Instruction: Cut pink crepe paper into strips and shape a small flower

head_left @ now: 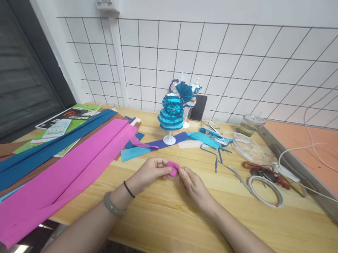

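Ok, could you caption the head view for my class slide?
Left hand pinching a small pink piece, right hand at its edge, above a wooden table with a blue ruffled dress.

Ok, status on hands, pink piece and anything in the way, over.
Left hand pinching small pink piece. Right hand at its edge, grip unclear. Light-blue strip beyond left hand; no obstruction seen.

Matt paper piece [174,168], smooth, softly glossy wooden tabletop [152,223]

Bright, diffuse light with wide-angle distortion
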Motion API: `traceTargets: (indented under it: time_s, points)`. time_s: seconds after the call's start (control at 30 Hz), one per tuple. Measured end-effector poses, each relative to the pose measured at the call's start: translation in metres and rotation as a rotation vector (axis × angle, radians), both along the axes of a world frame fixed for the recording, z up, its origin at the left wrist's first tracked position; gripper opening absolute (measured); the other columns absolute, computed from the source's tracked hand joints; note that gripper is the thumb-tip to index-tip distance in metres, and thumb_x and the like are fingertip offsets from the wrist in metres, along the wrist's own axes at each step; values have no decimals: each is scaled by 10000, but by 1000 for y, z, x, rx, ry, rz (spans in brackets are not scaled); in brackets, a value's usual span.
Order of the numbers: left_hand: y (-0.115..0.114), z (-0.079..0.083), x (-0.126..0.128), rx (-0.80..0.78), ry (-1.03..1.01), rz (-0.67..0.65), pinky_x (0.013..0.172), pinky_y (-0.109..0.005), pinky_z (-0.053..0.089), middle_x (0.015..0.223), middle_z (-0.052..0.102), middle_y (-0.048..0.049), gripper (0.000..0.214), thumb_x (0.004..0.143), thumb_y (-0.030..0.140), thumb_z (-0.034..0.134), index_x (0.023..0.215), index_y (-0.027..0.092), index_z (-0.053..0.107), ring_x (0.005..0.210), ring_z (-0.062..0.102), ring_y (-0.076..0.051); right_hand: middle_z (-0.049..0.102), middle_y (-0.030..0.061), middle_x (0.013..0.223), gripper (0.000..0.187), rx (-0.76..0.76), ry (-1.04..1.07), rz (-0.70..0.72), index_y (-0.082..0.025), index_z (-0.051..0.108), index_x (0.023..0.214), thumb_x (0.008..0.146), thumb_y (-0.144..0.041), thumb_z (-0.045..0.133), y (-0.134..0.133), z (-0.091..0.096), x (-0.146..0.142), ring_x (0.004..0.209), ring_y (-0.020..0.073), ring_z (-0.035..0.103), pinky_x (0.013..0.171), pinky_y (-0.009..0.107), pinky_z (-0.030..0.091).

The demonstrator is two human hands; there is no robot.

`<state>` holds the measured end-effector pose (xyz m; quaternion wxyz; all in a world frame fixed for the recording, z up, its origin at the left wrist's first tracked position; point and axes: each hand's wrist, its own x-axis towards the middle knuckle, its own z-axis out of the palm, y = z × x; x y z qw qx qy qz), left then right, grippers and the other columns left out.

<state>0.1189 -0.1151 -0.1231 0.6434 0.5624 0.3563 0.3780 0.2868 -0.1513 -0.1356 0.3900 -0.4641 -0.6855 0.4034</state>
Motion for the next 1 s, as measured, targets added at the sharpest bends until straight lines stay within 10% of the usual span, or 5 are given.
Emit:
traceTargets:
  time_s: [1.0]
  points:
    - [-1,5,-3,-52,-7,41,662,-247,441,755,663,-67,317,596,331,734,788,103,628,661,581,-121,415,-22,633,404,-9,-37,20,-172,503,768,889,-495,293,0,-2,4,585,113,382,543,225,321]
